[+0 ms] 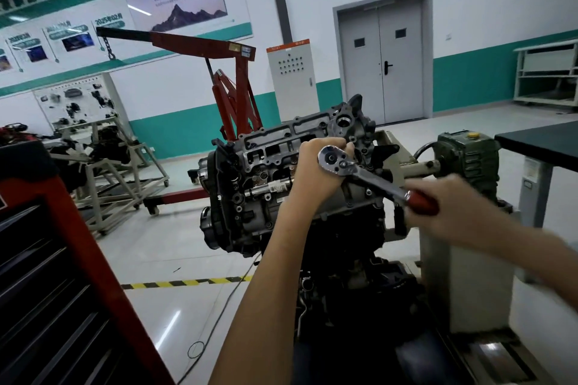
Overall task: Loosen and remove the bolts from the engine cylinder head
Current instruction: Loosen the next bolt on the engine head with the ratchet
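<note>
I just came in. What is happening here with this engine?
A person is working with a ratchet wrench on the cylinder head of an engine mounted on a stand. The right hand, blurred, grips the wrench's red handle. The left hand curls around the wrench's head end, holding it at the cylinder head. The bolt itself is hidden behind that hand, so how loose it is cannot be told.
</note>
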